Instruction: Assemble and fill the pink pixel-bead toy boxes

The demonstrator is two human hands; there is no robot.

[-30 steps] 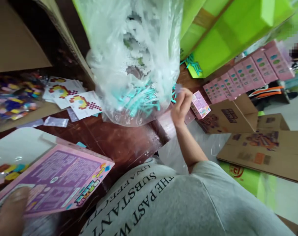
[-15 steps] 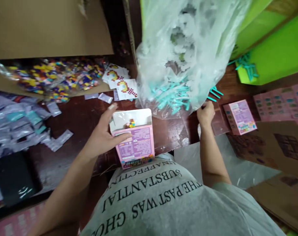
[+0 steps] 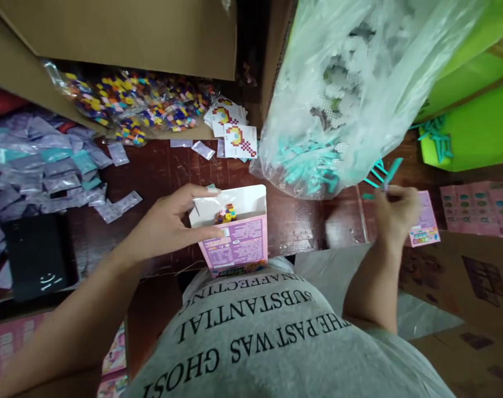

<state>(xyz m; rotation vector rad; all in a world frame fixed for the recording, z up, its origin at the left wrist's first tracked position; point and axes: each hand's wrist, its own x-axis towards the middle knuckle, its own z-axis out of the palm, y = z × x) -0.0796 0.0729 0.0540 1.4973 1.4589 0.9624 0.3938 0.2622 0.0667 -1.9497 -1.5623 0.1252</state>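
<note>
My left hand (image 3: 166,224) is wrapped round the side of an open pink-and-purple cardboard box (image 3: 239,243), thumb on its front face. Inside the box lies a small packet of colourful beads (image 3: 226,214). Right of the box, my right hand (image 3: 396,213) is raised over the table, its fingers pinched on a slim teal plastic stick (image 3: 393,171), slightly blurred. Several similar teal sticks (image 3: 376,172) lie just beyond that hand. A clear plastic bag (image 3: 272,160) full of teal sticks and white pieces stands between the hands. A second pink box (image 3: 428,218) is partly hidden behind my right hand.
At the left are a heap of small sachets (image 3: 61,166) and a black case (image 3: 38,254). Bagged beads (image 3: 143,105) fill a carton behind, with printed pattern cards (image 3: 240,141) beside it. A green bin (image 3: 479,127) stands far right, above a row of pink boxes (image 3: 479,207).
My right hand has moved right from beside the plastic bag, and a teal stick now shows in its fingers. My left hand stays on the box. The whole view has shifted a little.
</note>
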